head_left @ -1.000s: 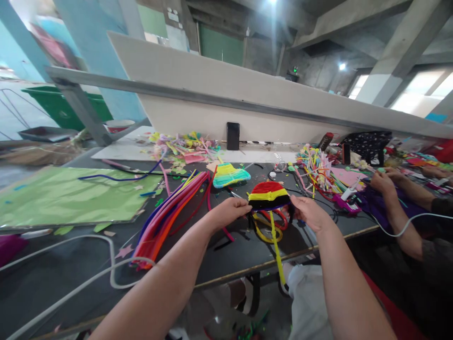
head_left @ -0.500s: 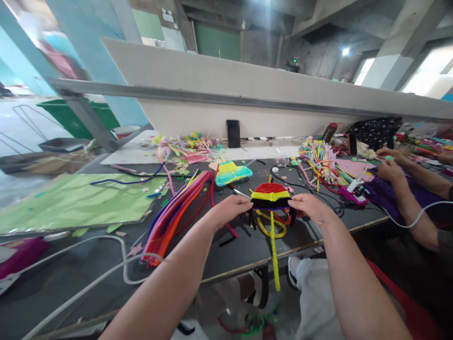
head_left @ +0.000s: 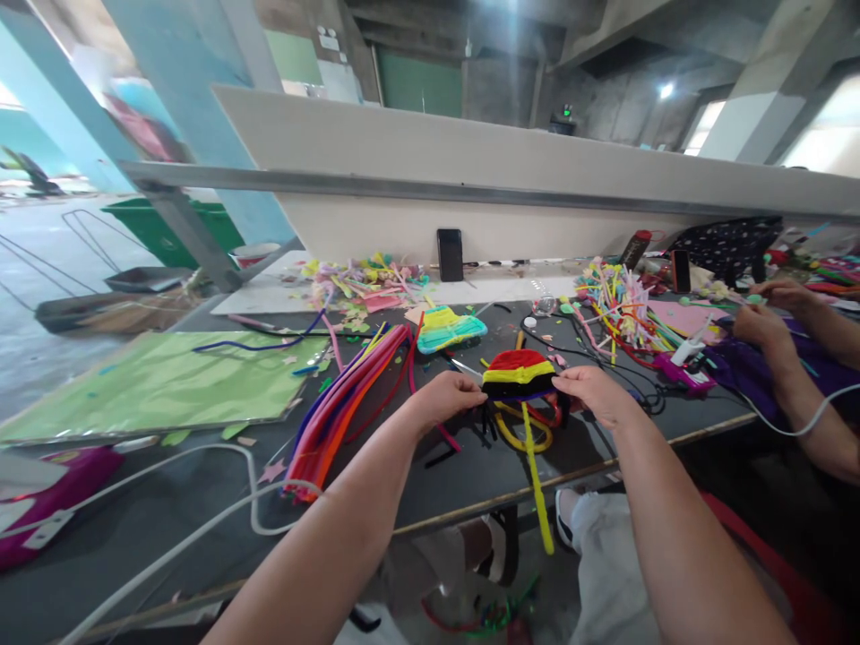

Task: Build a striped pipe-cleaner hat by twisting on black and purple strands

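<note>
Between my hands is a striped fuzzy piece [head_left: 517,374], red on top, then yellow, then black, with a purple lower edge. My left hand [head_left: 451,399] pinches its left end and my right hand [head_left: 586,391] pinches its right end. A yellow fuzzy stem [head_left: 536,484] hangs from below it, past the table edge. Behind it to the left lies a yellow and turquoise fuzzy piece [head_left: 449,330]. A bundle of pink, orange and purple fuzzy stems [head_left: 342,403] rests left of my left hand.
A green sheet in plastic [head_left: 154,381] covers the left of the table [head_left: 403,493]. White cable loops cross my left forearm. A phone [head_left: 450,255] leans on the back panel. Another person's hands [head_left: 766,322] work at the right, near a purple glue gun [head_left: 685,367].
The whole view has shifted slightly, so most things appear a little further right. The striped piece is tilted a bit more, still between both hands, and its yellow stem slants more.
</note>
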`<state>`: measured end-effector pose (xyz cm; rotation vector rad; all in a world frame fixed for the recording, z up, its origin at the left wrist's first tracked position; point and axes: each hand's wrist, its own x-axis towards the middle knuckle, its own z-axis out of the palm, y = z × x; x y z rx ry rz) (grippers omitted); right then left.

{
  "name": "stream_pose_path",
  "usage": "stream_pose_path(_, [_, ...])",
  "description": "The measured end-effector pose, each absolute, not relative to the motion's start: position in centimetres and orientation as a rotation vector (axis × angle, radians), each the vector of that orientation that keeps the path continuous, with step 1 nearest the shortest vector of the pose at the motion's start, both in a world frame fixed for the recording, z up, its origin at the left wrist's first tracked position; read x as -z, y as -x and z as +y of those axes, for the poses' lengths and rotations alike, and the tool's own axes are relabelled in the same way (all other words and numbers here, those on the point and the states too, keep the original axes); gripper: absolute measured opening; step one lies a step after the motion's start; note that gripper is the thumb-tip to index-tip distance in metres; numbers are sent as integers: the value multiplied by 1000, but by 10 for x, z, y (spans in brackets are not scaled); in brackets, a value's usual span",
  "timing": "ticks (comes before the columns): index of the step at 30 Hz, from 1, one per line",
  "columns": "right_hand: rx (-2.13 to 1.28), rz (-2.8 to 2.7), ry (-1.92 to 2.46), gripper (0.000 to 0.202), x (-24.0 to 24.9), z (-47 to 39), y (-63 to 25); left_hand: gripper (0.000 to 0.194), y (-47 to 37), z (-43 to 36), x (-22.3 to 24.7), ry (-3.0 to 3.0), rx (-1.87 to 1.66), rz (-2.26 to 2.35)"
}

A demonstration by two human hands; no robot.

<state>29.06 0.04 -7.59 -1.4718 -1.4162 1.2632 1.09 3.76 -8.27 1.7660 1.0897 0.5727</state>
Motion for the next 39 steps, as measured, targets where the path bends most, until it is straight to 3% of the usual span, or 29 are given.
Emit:
stream_pose_path(8, [-1381, -1150, 1385, 25, 83, 5, -278, 23, -16, 42, 93, -1790, -830, 1309])
stream_pose_path(20, [-1369, -1162, 1353, 29, 79, -1, -270, 37, -17, 36, 87, -1715, -949, 1146])
stream_pose_path(39, [-1367, -1182, 1292, 26, 77, -3, -254, 21, -23, 38, 93, -1577, -1071, 1170])
